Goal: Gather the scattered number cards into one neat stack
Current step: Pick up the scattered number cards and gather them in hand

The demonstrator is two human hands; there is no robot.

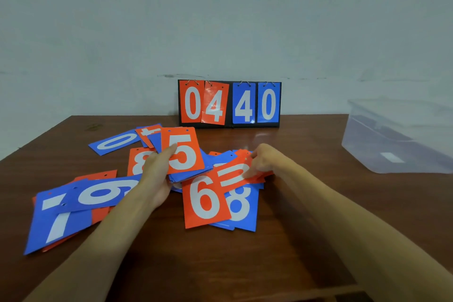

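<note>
Red and blue number cards lie scattered across the brown table (294, 203). My left hand (157, 174) grips a small stack of cards (186, 154) with a red 5 on top, held just above the table. My right hand (264, 162) pinches a red card (235, 174) at its right end, over the red 6 (206, 201) and blue 8 (241, 206). To the left lie a blue 7 (56, 218), a blue 6 or 9 (103, 193), a red 8 (138, 162) and a blue 0 (115, 142).
A flip scoreboard (229, 104) reading 04 40 stands against the wall at the back of the table. A translucent plastic box (397, 137) sits at the right edge. Bare table shows at the front and right.
</note>
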